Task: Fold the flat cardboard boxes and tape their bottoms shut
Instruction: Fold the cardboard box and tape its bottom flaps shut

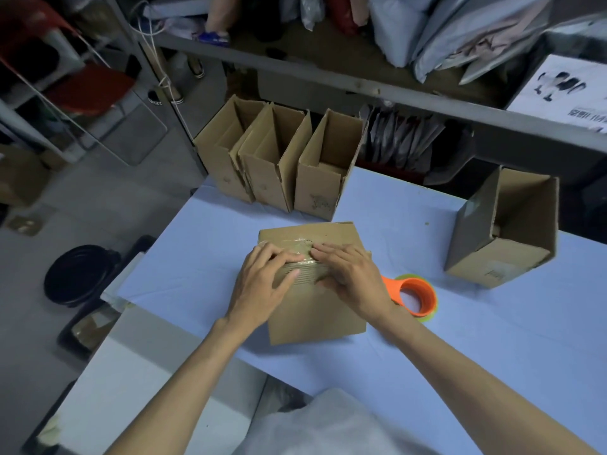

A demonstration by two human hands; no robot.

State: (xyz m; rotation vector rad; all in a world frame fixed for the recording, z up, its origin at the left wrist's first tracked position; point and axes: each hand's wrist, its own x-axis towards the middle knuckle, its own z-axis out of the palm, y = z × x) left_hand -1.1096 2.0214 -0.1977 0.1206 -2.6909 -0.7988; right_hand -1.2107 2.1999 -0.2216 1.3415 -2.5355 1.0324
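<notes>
Squarely in the middle of the pale blue bench (pixel 443 356) stands a cardboard box (pixel 315 313), bottom side up, with a strip of clear tape (pixel 295 246) running across its closed flaps and down over the near edge. Both hands rest on that taped top. The left hand (pixel 266 280) lies flat, fingers nearly straight and pressing on the tape, thumb lying against the near face of the box. The right hand (pixel 348 277) mirrors it, fingers spread flat on the tape beside those of the left, thumb also down on the near face. Neither hand grasps anything; both simply press.

Just right of the box, partly hidden behind the right wrist, an orange tape roll holder (pixel 418 298) lies on the bench with a yellow-green rim showing under it.

Along the far edge of the bench three folded boxes stand upright side by side, open ends up: the left one (pixel 223 159), the middle one (pixel 269 169) touching it, and the right one (pixel 323 178) just beside. Well apart, at the right, a fourth box (pixel 502 234) lies tipped on its side, its open mouth facing up and left.

Behind the bench a grey shelf (pixel 328 80) carries pale plastic bags (pixel 460 34). On the floor to the left sits a black round tub (pixel 78 274), and further back a red chair (pixel 88 90).
</notes>
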